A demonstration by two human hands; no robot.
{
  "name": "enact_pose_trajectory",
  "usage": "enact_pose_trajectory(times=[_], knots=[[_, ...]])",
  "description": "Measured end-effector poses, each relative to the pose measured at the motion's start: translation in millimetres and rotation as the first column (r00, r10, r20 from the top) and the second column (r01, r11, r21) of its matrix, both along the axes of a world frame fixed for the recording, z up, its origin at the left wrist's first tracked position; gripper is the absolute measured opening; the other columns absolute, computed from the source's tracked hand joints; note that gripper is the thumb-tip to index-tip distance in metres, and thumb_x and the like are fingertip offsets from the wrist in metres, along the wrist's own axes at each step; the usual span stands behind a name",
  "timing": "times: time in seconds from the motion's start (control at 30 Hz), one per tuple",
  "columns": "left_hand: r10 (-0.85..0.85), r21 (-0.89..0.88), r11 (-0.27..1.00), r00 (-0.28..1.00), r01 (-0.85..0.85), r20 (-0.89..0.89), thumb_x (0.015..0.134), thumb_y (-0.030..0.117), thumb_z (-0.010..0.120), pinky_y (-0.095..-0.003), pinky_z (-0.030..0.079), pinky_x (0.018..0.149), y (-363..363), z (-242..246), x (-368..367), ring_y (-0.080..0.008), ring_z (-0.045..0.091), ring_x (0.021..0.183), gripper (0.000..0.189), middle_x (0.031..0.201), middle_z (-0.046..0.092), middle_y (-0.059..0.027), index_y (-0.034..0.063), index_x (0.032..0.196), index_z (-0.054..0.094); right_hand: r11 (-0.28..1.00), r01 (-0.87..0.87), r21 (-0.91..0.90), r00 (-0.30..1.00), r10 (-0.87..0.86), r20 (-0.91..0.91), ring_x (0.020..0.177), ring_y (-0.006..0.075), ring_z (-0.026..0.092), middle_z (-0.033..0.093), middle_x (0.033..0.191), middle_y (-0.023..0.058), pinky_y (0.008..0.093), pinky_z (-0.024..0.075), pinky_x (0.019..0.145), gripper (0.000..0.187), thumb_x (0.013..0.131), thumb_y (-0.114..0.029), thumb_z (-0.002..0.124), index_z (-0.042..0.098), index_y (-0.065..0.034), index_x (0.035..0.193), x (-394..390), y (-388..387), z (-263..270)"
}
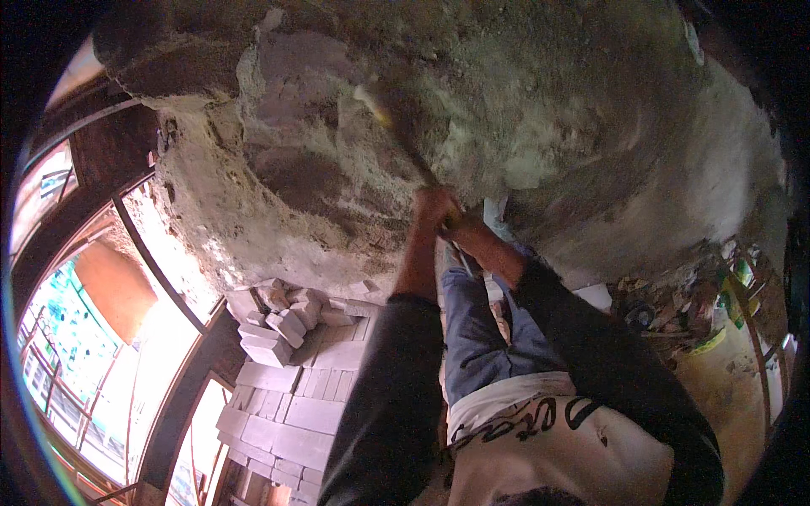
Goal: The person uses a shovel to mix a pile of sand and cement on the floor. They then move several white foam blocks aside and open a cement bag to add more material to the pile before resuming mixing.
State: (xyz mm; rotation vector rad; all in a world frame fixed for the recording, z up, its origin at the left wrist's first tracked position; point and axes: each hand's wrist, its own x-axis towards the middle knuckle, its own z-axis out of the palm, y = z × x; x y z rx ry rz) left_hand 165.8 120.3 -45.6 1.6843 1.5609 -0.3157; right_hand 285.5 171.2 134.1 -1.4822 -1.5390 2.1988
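Both of my hands grip one long handle [414, 155], which slants up and away to the left over grey, sandy ground [525, 133]. My left hand [433, 205] is wrapped around it on the far side. Close behind, my right hand [471, 233] is clasped on the near part. Towards its far end the handle turns pale and yellowish and is blurred, so I cannot tell what kind of tool it is. A darker, damp-looking patch of the grey material [304, 152] lies around and left of that far end.
Grey blocks [272, 424] are stacked at the lower left, several loose ones [291, 319] heaped on top. Beyond them is a dark frame [180, 398] with bright openings. Rubble and debris [664, 303] lie at right. My legs [478, 341] are directly below my hands.
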Motion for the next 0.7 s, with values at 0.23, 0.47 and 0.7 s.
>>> enact_pose_trajectory(times=[0.23, 0.47, 0.7], knots=[[0.472, -0.101, 0.726, 0.386, -0.681, 0.793, 0.082, 0.021, 0.073, -0.0409, 0.052, 0.064, -22.5, 93.1, 143.7, -0.0262, 0.068, 0.075, 0.02, 0.085, 0.069, -0.0098, 0.007, 0.096, 0.07, 0.904, 0.184, -0.387, 0.969, -0.101, 0.227, 0.053, 0.0143, 0.053, 0.057, 0.07, 0.004, 0.0329, 0.0467, 0.048, 0.024, 0.091, -0.023, 0.065, 0.056, -0.0042, 0.103, 146.9, -26.6, 94.4], [0.648, -0.926, -0.329, -0.757, -0.184, -0.08, 0.09, 0.022, 0.066, -0.0384, 0.05, 0.055, 20.6, 136.2, 196.6, -0.0231, 0.062, 0.061, 0.019, 0.073, 0.062, -0.0083, 0.0041, 0.094, 0.063, 0.876, -0.482, -0.023, 0.692, 0.396, 0.603, 0.098, 0.0321, 0.059, 0.06, 0.107, 0.0145, 0.0468, 0.0484, 0.087, 0.057, 0.083, -0.025, 0.074, 0.049, -0.0018, 0.129, 281.4, -75.5, 150.7], [0.67, -0.627, -0.547, -0.739, -0.555, 0.07, 0.091, 0.028, 0.063, -0.0382, 0.047, 0.05, -40.4, 97.7, 75.8, -0.0211, 0.058, 0.055, 0.024, 0.067, 0.059, -0.007, 0.0057, 0.082, 0.059, 0.794, -0.576, -0.195, 0.744, 0.608, 0.278, 0.094, 0.0307, 0.063, 0.064, 0.099, 0.0191, 0.0429, 0.0496, 0.083, 0.046, 0.077, -0.021, 0.076, 0.058, 0.0018, 0.113, 191.3, -61.9, 47.5]])
